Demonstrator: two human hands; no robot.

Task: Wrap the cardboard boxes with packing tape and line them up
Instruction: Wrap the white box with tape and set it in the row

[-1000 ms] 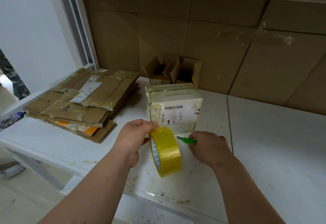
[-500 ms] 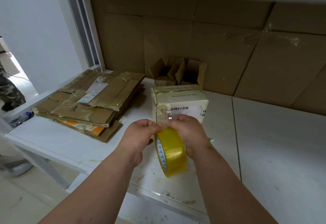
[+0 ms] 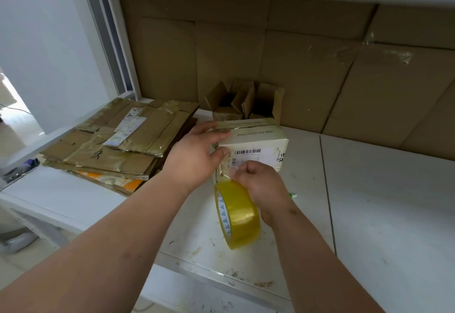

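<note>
Tape roll (image 3: pixel 238 216) before box (image 3: pixel 256 140).

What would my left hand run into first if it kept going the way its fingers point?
The taped box: your left hand seemingly touches its left corner, fingers pointing rightward across its top.

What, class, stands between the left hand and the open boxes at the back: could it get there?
Probably yes. The left hand rests on the taped box, which stands just in front of the open boxes; nothing lies above it, so reaching over looks possible.
</note>
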